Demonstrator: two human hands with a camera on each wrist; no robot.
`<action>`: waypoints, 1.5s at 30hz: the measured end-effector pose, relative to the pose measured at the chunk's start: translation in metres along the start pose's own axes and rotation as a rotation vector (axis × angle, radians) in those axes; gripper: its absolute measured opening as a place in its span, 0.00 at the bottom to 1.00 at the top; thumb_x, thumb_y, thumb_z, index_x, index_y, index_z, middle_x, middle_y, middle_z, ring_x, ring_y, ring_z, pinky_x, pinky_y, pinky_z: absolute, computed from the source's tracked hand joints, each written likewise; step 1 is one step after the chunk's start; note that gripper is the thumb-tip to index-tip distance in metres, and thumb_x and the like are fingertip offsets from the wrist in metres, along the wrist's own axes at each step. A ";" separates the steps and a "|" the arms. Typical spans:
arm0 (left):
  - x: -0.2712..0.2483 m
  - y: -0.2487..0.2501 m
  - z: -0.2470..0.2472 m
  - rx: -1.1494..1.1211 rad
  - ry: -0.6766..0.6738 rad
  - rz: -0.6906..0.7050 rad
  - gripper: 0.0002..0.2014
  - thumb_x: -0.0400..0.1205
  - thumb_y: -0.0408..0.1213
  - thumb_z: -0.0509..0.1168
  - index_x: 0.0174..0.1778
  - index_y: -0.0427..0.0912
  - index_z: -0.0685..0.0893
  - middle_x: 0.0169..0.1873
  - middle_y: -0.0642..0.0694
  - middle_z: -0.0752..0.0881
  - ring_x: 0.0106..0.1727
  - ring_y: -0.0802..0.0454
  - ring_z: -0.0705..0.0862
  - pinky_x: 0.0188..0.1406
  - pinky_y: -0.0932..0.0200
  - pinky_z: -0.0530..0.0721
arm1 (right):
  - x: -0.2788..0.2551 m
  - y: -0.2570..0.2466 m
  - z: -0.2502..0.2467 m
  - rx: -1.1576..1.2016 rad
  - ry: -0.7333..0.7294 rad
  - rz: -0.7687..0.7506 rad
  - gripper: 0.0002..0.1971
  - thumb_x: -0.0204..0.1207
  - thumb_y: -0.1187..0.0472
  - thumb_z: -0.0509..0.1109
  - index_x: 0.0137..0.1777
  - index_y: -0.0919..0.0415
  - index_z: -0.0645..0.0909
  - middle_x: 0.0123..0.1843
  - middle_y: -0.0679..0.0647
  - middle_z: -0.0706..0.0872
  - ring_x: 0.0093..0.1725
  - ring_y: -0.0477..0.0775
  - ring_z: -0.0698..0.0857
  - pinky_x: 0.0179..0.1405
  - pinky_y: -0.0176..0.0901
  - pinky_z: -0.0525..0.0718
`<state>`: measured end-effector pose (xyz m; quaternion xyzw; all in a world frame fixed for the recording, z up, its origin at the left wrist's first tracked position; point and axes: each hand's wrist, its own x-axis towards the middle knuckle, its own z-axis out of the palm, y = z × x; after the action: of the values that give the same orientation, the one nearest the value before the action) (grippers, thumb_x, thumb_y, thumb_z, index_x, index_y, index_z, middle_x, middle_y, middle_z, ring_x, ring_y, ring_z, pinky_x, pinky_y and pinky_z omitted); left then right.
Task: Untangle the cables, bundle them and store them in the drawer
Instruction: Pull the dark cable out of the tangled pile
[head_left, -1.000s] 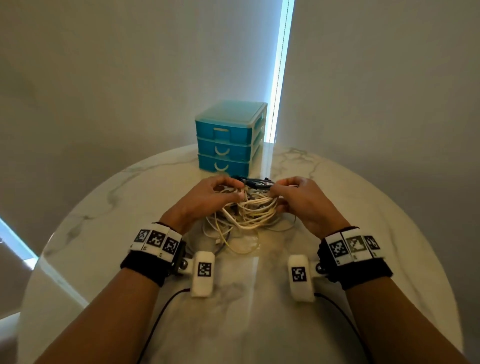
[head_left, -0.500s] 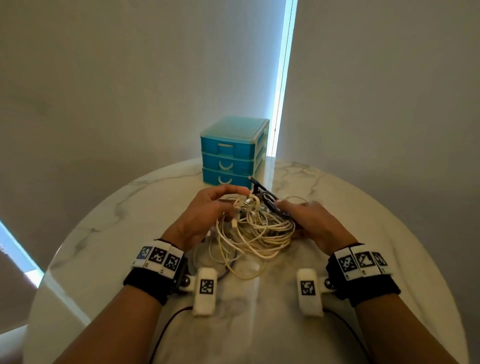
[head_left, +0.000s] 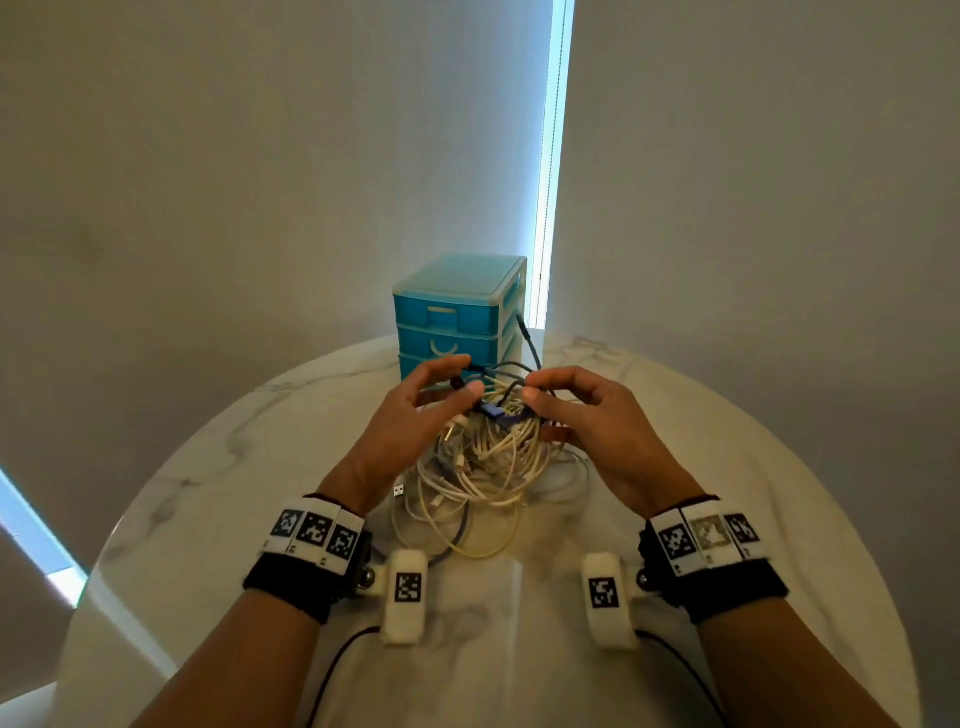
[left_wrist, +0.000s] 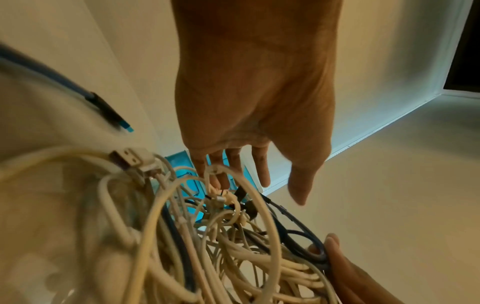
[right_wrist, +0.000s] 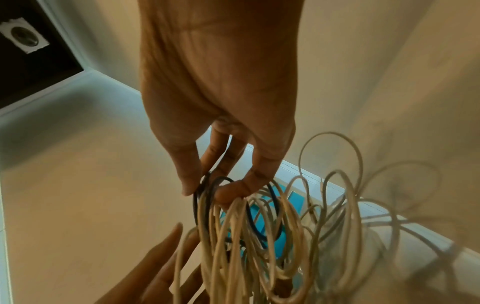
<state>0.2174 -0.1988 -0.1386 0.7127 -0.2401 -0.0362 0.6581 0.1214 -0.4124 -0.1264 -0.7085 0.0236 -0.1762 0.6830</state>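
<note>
A tangle of white and dark cables hangs between my two hands above the marble table, its lower loops reaching the tabletop. My right hand pinches dark and white strands between thumb and fingers. My left hand is spread, with fairly straight fingertips poking into the tangle and the thumb apart from it. A blue plug shows at the top of the tangle. One dark cable end sticks up in front of the blue three-drawer unit, whose drawers are closed.
The drawer unit stands at the far edge of the round table, close to the wall and a bright window strip. Black leads from my wrist cameras trail over the near table. A white USB plug sits beside my left wrist.
Both hands have raised the tangle from the table, so its loops now hang down. My left hand has loosened from a grip to spread fingers, and the right hand keeps its pinch.
</note>
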 end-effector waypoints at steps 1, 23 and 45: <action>-0.002 0.000 0.002 0.066 -0.019 0.019 0.20 0.83 0.55 0.77 0.71 0.72 0.85 0.69 0.62 0.86 0.73 0.59 0.85 0.70 0.55 0.85 | 0.000 -0.001 0.000 -0.006 -0.006 0.008 0.09 0.80 0.64 0.82 0.58 0.58 0.94 0.58 0.52 0.96 0.56 0.56 0.95 0.53 0.49 0.92; -0.012 0.020 0.021 -0.069 -0.142 0.114 0.24 0.78 0.60 0.79 0.70 0.66 0.86 0.67 0.56 0.90 0.68 0.54 0.88 0.70 0.43 0.89 | 0.013 -0.078 0.021 0.192 -0.207 -0.142 0.16 0.88 0.68 0.69 0.74 0.62 0.85 0.67 0.59 0.93 0.67 0.58 0.93 0.66 0.50 0.92; -0.003 0.020 -0.026 -0.901 0.250 -0.011 0.10 0.85 0.32 0.60 0.39 0.47 0.78 0.35 0.50 0.78 0.32 0.56 0.70 0.30 0.61 0.68 | 0.030 -0.024 -0.007 0.075 0.036 0.227 0.10 0.84 0.74 0.69 0.62 0.71 0.86 0.29 0.51 0.73 0.25 0.46 0.68 0.22 0.36 0.71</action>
<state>0.2183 -0.1738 -0.1168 0.3561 -0.1156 -0.0542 0.9257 0.1425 -0.4256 -0.0966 -0.6717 0.1094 -0.1112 0.7242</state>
